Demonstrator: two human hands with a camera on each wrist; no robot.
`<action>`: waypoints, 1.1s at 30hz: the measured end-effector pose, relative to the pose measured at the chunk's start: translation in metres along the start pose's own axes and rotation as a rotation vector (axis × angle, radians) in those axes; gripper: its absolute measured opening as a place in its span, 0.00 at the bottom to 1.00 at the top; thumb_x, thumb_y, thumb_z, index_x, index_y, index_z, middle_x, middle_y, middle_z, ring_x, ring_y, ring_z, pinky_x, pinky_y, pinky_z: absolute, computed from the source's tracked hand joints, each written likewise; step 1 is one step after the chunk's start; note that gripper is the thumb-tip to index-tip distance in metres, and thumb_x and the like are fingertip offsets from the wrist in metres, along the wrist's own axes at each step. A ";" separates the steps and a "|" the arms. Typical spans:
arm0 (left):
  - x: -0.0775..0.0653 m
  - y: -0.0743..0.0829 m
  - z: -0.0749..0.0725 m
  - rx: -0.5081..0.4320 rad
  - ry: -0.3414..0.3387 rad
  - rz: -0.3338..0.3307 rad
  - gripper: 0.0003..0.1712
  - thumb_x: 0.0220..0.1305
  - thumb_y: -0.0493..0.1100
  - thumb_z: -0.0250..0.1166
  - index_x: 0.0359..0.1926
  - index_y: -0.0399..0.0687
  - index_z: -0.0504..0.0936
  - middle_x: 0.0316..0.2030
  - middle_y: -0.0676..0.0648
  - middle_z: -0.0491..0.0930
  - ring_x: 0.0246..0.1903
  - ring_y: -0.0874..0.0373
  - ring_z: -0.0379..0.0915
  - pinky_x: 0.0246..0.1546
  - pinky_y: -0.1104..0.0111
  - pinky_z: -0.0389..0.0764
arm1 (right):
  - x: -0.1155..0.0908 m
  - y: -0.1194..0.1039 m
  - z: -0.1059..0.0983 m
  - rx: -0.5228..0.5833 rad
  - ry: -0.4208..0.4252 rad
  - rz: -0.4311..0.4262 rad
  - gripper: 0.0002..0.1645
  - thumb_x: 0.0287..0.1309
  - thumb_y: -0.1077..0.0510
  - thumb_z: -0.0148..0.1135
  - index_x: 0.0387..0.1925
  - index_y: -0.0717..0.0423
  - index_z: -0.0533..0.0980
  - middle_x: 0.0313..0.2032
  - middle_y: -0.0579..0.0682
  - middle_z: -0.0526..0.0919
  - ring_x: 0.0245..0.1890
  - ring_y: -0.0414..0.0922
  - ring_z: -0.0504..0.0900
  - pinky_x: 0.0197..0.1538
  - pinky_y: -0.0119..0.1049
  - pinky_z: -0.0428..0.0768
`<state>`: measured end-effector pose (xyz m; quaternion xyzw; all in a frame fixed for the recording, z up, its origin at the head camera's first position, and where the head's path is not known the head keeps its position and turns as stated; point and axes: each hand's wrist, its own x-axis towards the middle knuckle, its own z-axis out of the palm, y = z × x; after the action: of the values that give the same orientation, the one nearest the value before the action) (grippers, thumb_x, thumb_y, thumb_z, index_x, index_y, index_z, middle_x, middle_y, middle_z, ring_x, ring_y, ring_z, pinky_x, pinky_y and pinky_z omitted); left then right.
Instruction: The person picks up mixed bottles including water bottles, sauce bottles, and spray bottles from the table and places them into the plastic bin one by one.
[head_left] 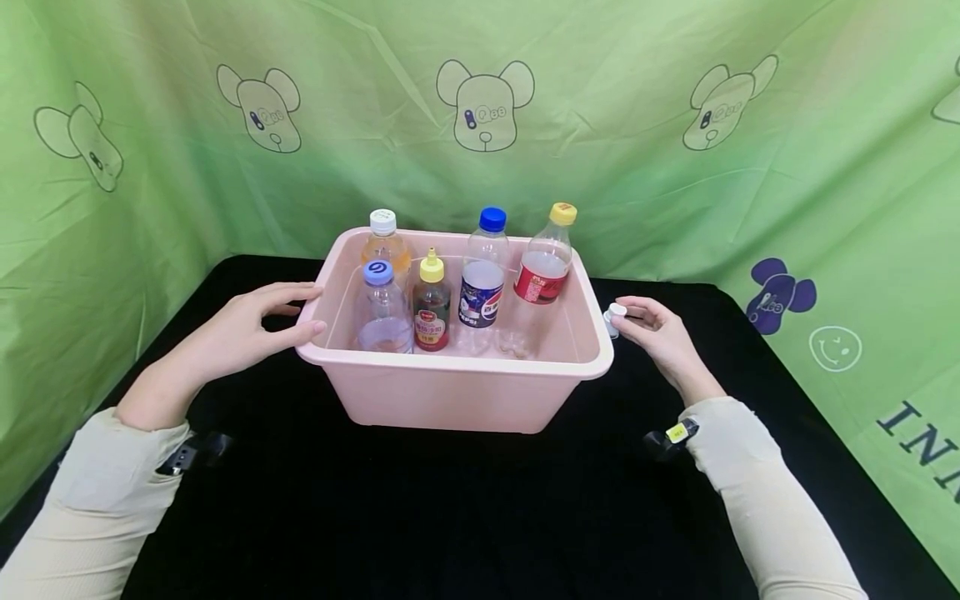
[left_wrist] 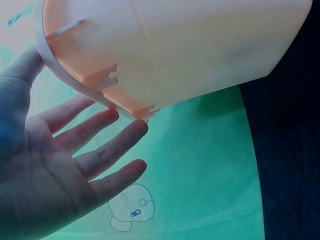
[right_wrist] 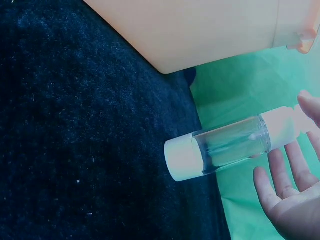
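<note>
A pink plastic tub (head_left: pixel 457 358) stands on the black cloth with several bottles upright in it. My left hand (head_left: pixel 243 329) rests at the tub's left rim, thumb on top; in the left wrist view its fingers (left_wrist: pixel 122 147) extend loosely along the outside of the rim. Beyond the tub's right side, my right hand (head_left: pixel 660 337) pinches the white top of a small clear bottle (right_wrist: pixel 232 142) with a white base. The tub's rim hides most of that bottle in the head view.
The tub holds a Pepsi bottle (head_left: pixel 480 296), a red-labelled bottle (head_left: pixel 542 275), a yellow-capped sauce bottle (head_left: pixel 431 308), a blue-capped bottle (head_left: pixel 384 308) and a white-capped bottle (head_left: pixel 384 246). A green curtain (head_left: pixel 600 100) hangs behind; black cloth (head_left: pixel 450 508) covers the table.
</note>
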<state>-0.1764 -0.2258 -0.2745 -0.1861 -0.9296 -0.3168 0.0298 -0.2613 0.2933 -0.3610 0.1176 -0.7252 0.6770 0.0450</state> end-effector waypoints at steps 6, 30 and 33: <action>0.000 0.000 0.000 -0.006 0.000 -0.003 0.32 0.61 0.52 0.61 0.64 0.46 0.68 0.63 0.39 0.67 0.55 0.38 0.72 0.55 0.45 0.71 | 0.001 0.001 0.001 -0.053 0.020 -0.010 0.17 0.54 0.68 0.62 0.44 0.50 0.75 0.36 0.33 0.83 0.35 0.27 0.82 0.42 0.16 0.76; 0.000 -0.001 0.001 -0.010 -0.002 -0.002 0.32 0.61 0.52 0.61 0.64 0.46 0.68 0.64 0.39 0.67 0.56 0.38 0.71 0.55 0.45 0.71 | 0.001 0.002 0.002 -0.070 0.027 -0.004 0.16 0.54 0.68 0.62 0.43 0.50 0.77 0.34 0.33 0.83 0.35 0.27 0.82 0.42 0.16 0.76; 0.000 -0.001 0.001 -0.009 -0.001 -0.002 0.32 0.61 0.52 0.61 0.64 0.46 0.68 0.63 0.39 0.67 0.56 0.38 0.71 0.55 0.45 0.71 | 0.002 0.001 0.001 -0.061 0.025 -0.007 0.15 0.54 0.68 0.62 0.44 0.54 0.76 0.33 0.33 0.83 0.34 0.28 0.82 0.41 0.16 0.76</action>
<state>-0.1767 -0.2260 -0.2755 -0.1854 -0.9284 -0.3208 0.0281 -0.2632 0.2921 -0.3622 0.1100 -0.7446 0.6556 0.0600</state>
